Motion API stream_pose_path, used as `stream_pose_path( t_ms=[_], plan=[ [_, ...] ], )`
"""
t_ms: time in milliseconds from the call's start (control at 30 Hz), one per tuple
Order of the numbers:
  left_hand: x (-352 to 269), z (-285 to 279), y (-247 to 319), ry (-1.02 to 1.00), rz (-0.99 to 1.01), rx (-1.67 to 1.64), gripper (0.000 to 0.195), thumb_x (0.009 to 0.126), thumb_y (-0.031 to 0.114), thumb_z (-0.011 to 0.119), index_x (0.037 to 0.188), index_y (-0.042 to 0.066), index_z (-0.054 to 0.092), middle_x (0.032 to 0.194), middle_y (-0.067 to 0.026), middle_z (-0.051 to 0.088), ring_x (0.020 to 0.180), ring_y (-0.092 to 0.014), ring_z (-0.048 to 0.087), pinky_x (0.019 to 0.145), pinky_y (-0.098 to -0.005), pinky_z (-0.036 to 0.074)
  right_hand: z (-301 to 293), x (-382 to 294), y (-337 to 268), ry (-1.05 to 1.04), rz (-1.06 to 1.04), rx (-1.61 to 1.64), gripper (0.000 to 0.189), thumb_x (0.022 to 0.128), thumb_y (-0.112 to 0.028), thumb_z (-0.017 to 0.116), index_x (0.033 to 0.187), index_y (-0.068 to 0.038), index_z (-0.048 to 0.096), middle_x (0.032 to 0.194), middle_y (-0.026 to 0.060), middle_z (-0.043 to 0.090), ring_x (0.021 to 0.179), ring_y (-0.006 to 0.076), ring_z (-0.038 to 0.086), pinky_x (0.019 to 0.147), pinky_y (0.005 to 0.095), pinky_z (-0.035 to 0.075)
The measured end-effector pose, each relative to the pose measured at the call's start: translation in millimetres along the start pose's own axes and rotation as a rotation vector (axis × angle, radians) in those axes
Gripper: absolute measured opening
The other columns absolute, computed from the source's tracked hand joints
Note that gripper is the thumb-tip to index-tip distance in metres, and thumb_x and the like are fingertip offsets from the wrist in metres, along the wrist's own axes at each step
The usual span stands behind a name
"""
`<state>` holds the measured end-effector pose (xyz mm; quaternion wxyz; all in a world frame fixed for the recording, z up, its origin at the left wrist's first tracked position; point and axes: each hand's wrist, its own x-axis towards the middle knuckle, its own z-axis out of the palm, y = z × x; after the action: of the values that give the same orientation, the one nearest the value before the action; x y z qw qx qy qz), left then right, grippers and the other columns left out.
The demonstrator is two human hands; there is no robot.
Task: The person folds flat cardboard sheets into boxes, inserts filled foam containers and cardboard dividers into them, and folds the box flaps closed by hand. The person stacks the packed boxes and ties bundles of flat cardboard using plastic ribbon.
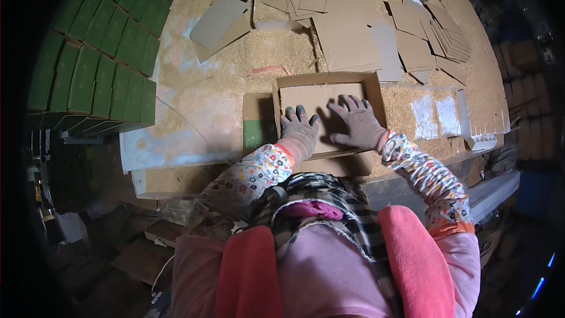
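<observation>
In front of me on the worktable sits an open cardboard box (327, 78), its low walls standing up around a flat cardboard sheet (304, 97) in its bottom. My left hand (300, 130), in a grey work glove, lies over the left part of the sheet with its fingers pointing away from me. Over the right part my right hand (356, 121), gloved alike, is spread wide with the fingers apart. Neither hand grasps anything. A green-and-brown cardboard flap (258, 130) shows at the box's left side, and a plain flap (337, 165) at its near side.
Stacked green boxes (103, 70) rise at the left. Loose cardboard sheets (348, 44) lie beyond the box, and fanned cardboard pieces (446, 39) at the right. Sawdust-like debris (212, 84) covers much of the table. A red strip (269, 69) lies behind the box.
</observation>
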<state>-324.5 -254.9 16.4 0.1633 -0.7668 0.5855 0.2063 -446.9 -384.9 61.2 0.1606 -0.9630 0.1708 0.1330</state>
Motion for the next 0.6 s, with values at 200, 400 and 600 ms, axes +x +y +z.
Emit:
stream_pose_path(
  t_ms=[200, 400, 600],
  plan=[
    [17, -39, -29, 0.2, 0.3, -0.452, 0.052, 0.085, 0.021, 0.053, 0.133, 0.005, 0.037, 0.132, -0.0241, 0.039, 0.124, -0.036, 0.037, 0.101, -0.0442, 0.033, -21, 6, 62, -0.179, 0.135, 0.952, 0.046, 0.089, -0.024, 0.053, 0.13, -0.004, 0.048, 0.126, 0.0165, 0.052, 0.114, 0.0239, 0.051, 0.097, 0.0329, 0.04],
    [1, 139, -111, 0.626, -0.048, -0.888, 0.039, 0.096, 0.024, 0.043, 0.123, -0.004, 0.045, 0.108, -0.0149, 0.056, 0.095, -0.024, 0.055, 0.088, -0.0327, 0.044, -17, 8, 151, 0.051, 0.004, 1.421, 0.047, 0.084, -0.005, 0.055, 0.13, 0.001, 0.044, 0.115, 0.0107, 0.058, 0.108, 0.0183, 0.054, 0.092, 0.0278, 0.043],
    [43, 85, -20, 0.532, -0.585, -1.195, 0.052, 0.081, 0.041, 0.067, 0.101, -0.006, 0.06, 0.09, -0.0188, 0.065, 0.081, -0.025, 0.063, 0.074, -0.0344, 0.049, 80, 40, 154, -0.082, 0.132, 1.08, 0.068, 0.082, -0.026, 0.068, 0.134, 0.003, 0.035, 0.119, 0.0158, 0.055, 0.109, 0.0234, 0.053, 0.094, 0.0323, 0.041]
  ],
)
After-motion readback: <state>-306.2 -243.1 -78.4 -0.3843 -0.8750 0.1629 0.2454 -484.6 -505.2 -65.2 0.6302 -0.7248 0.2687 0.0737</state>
